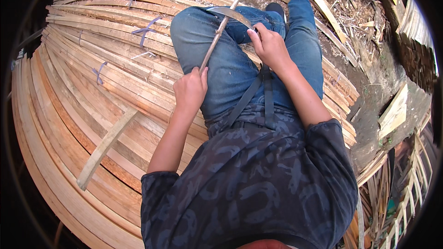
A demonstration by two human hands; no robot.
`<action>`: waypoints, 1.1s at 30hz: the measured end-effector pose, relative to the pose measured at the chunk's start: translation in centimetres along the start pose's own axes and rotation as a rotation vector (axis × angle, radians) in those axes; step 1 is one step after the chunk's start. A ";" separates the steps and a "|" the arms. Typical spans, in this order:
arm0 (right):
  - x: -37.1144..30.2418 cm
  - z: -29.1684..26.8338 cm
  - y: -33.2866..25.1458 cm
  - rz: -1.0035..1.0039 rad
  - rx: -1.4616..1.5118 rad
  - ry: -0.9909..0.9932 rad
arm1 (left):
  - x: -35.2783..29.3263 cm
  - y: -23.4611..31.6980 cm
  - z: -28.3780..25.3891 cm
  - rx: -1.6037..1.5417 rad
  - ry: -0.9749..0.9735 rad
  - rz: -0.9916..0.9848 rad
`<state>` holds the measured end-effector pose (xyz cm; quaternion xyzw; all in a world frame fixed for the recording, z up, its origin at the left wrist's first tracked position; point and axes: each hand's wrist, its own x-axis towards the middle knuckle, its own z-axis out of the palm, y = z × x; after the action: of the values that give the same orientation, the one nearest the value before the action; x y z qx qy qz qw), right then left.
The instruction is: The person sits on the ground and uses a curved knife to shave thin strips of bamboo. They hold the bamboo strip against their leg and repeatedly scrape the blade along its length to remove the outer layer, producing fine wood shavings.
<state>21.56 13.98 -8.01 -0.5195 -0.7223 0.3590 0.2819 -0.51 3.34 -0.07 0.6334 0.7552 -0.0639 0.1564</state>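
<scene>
My left hand (190,90) is closed around the near end of a thin wooden stick (212,46). The stick slants up and away across my thigh and runs out past the top edge of the view. In my right hand (271,48) is a curved knife (238,16), its blade lying across the stick above my bent knee. The thumb rests along the near end of the blade, and my fingers hide the handle. Blue jeans (198,32) cover my legs below both hands.
I sit on stacked wooden slats (60,124), some tied with purple strips (144,31). A loose curved piece of wood (106,150) lies on them at left. Shavings (355,27) and long offcuts (323,7) litter the ground ahead. A pale wood scrap (394,110) lies at right.
</scene>
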 end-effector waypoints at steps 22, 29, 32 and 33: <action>-0.3 -1.0 1.6 0.165 0.343 0.139 | 0.3 -0.5 0.3 0.010 -0.014 0.030; 0.7 -2.4 -1.6 0.036 0.279 0.079 | 0.8 -1.1 0.0 -0.096 -0.051 0.052; 0.3 -2.1 -1.5 -0.091 0.279 0.116 | 0.9 -1.2 -0.1 -0.130 -0.052 0.049; 0.2 -1.9 -1.3 -0.157 0.283 0.154 | 0.9 -1.2 -0.1 -0.122 -0.056 0.041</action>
<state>22.24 14.33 -5.88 -0.4426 -0.6794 0.3930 0.4337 -1.86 4.02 -0.41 0.6362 0.7397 -0.0320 0.2170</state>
